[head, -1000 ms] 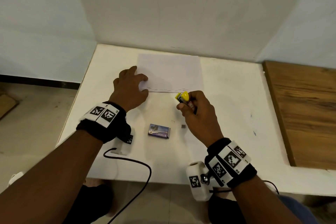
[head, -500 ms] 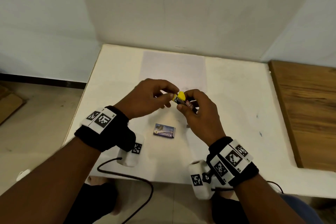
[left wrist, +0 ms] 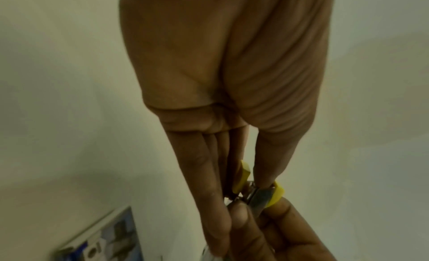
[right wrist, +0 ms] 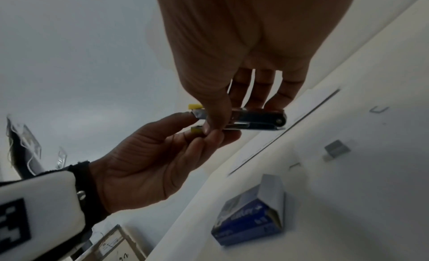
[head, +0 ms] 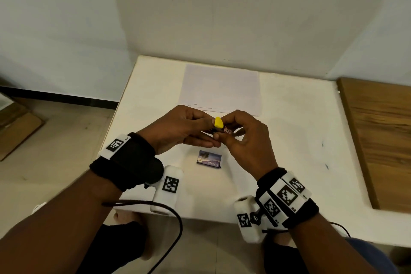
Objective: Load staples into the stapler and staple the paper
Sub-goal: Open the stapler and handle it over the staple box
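A small metal stapler (head: 219, 125) (right wrist: 255, 119) (left wrist: 257, 193) with yellow ends is held above the table by both hands. My right hand (head: 242, 138) (right wrist: 223, 107) grips its body between thumb and fingers. My left hand (head: 189, 128) (right wrist: 176, 134) (left wrist: 239, 177) pinches its yellow front end. The white paper (head: 220, 89), with a row of staples along its near edge, lies flat on the table behind the hands. A blue staple box (head: 209, 159) (right wrist: 250, 219) (left wrist: 102, 237) lies on the table below the hands, its flap open.
The white table (head: 289, 140) stands against a pale wall. A wooden board (head: 382, 135) lies at its right. A short strip of staples (right wrist: 336, 148) and a loose staple (right wrist: 378, 109) lie near the box. A black cable (head: 169, 213) hangs off the front edge.
My left hand left the paper's edge and came across to the stapler, which it now pinches at the yellow end. The right hand kept its hold on the stapler.
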